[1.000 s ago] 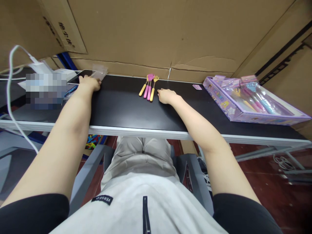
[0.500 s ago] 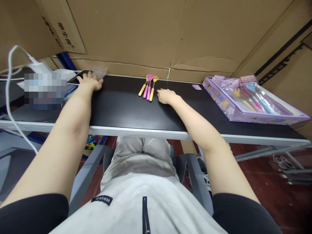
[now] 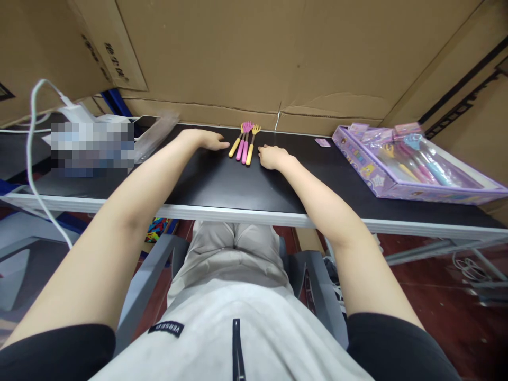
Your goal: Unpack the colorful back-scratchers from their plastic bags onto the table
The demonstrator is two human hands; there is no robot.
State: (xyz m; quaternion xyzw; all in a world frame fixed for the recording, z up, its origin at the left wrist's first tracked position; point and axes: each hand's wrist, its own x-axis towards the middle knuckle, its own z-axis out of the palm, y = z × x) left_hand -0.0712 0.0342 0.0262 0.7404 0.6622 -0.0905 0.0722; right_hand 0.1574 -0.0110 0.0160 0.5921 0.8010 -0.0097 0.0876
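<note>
Several small hand-shaped back scratchers (image 3: 245, 145) lie side by side on the black tabletop (image 3: 214, 182), with pink and yellow handles and claw ends pointing away from me. To their left, my left hand (image 3: 212, 140) is palm down, its thumb stretched toward the nearest yellow handle and a small gap between them. My right hand (image 3: 273, 157) rests on the table just right of the bunch, fingers curled in and not touching the handles. Nothing shows in either hand, though the undersides of both are hidden.
A purple display box (image 3: 381, 177) with wrapped back scratchers stands at the right. Near it lies a small pink card (image 3: 323, 142). On the left are a clear plastic bag (image 3: 156, 137), a white charger (image 3: 81, 114) with cable and a blurred-out patch. A cardboard wall (image 3: 238, 58) closes off the back.
My left hand has moved right from the plastic bag and dark item at the left to beside the back scratchers. My right hand stays in place; the view has shifted slightly.
</note>
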